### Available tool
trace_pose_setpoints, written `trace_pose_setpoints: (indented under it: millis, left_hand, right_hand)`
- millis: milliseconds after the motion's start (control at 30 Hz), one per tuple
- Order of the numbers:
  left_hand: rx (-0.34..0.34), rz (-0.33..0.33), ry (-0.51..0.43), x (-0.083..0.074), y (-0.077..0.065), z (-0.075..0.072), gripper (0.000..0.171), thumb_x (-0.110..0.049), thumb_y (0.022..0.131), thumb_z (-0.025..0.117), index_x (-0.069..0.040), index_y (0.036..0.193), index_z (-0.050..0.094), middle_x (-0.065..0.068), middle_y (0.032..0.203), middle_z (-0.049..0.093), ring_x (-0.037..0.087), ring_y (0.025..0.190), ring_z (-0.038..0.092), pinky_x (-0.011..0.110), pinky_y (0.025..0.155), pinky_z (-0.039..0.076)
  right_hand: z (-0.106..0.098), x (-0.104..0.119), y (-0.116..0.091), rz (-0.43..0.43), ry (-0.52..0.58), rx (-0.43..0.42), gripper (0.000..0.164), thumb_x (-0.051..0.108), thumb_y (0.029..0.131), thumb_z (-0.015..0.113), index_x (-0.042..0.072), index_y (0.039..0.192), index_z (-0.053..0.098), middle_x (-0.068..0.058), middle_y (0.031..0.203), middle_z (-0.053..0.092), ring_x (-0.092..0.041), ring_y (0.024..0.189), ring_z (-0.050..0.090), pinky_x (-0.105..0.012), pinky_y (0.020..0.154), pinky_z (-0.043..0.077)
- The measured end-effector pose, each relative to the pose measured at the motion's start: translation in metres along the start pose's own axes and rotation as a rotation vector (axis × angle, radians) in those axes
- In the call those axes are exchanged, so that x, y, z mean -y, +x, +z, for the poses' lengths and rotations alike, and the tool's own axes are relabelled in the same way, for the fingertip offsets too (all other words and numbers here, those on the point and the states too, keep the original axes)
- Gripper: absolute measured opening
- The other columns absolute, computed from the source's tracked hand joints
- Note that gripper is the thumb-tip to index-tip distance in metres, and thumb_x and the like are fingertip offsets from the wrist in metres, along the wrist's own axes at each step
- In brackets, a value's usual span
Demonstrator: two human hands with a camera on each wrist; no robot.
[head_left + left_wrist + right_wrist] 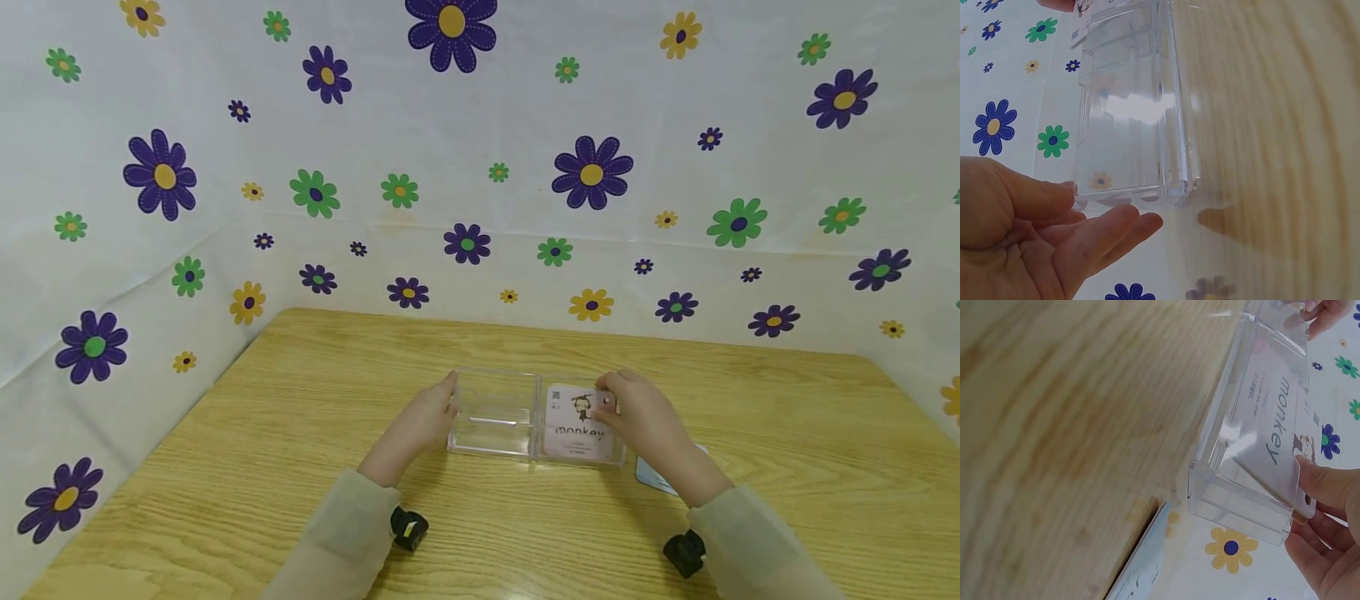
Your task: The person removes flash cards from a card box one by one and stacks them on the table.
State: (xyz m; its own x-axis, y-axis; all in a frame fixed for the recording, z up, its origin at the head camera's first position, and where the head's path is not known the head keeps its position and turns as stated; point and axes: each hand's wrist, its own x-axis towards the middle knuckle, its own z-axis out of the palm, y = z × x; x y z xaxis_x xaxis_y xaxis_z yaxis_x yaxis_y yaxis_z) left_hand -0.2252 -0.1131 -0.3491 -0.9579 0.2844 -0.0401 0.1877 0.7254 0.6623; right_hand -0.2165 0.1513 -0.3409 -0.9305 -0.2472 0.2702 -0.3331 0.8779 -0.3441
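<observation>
Now: hands at clear box [495,417], centre-bottom of head view.
R hand [641,417] pinches monkey card [577,425] in box's right compartment; L hand [427,417] fingers relaxed, touching box's left end.

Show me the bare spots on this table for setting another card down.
Free: the wooden table left of the clear box, the strip behind it up to the flowered wall, and the right side. Crowded: around the box, where both hands meet it, and by the blue card under the right hand.
</observation>
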Motion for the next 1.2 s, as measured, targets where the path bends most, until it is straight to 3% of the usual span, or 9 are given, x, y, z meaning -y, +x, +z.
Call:
trace_pose_setpoints:
  millis: [233,467,767,933,1200]
  left_hand:
    - [-0.004,0.004,0.001,0.0,0.0,0.0,0.049,-0.002,0.093,0.04,0.01,0.136,0.019,0.026,0.133,0.034,0.035,0.114,0.042,0.043,0.093,0.035]
    - [-0.005,0.013,0.004,0.002,0.001,0.001,0.051,-0.002,0.093,0.041,0.009,0.137,0.018,0.025,0.132,0.035,0.035,0.112,0.044,0.041,0.088,0.039]
    - [-0.017,0.015,0.014,0.001,0.001,0.001,0.05,-0.002,0.093,0.041,0.009,0.136,0.02,0.025,0.133,0.033,0.036,0.114,0.042,0.044,0.094,0.033]
    - [-0.014,0.015,0.016,0.001,0.001,0.0,0.05,-0.002,0.092,0.041,0.01,0.136,0.019,0.026,0.132,0.035,0.036,0.112,0.043,0.041,0.088,0.039]
    - [-0.022,0.031,0.033,0.002,0.001,0.0,0.051,-0.002,0.092,0.043,0.011,0.135,0.02,0.026,0.131,0.036,0.035,0.109,0.046,0.033,0.073,0.044]
  right_hand:
    - [0.001,-0.001,0.001,-0.015,-0.022,-0.009,0.028,0.006,0.074,0.071,-0.002,0.098,0.059,-0.011,0.09,0.058,-0.024,0.08,0.056,-0.036,0.07,0.048]
    - [0.0,-0.001,0.001,-0.019,-0.017,-0.001,0.026,0.005,0.074,0.07,-0.003,0.097,0.059,-0.011,0.09,0.058,-0.024,0.081,0.056,-0.037,0.071,0.048]
    - [-0.005,-0.001,0.004,0.013,0.017,0.031,0.025,0.003,0.077,0.067,-0.004,0.099,0.059,-0.014,0.096,0.06,-0.027,0.086,0.056,-0.039,0.075,0.047]
    - [-0.008,-0.001,0.003,0.035,0.037,0.031,0.025,0.003,0.078,0.066,-0.004,0.101,0.059,-0.016,0.099,0.06,-0.029,0.09,0.056,-0.04,0.076,0.047]
    - [-0.011,-0.003,0.002,0.015,0.041,-0.043,0.016,0.001,0.081,0.061,-0.005,0.097,0.061,-0.016,0.094,0.061,-0.029,0.085,0.057,-0.04,0.072,0.047]
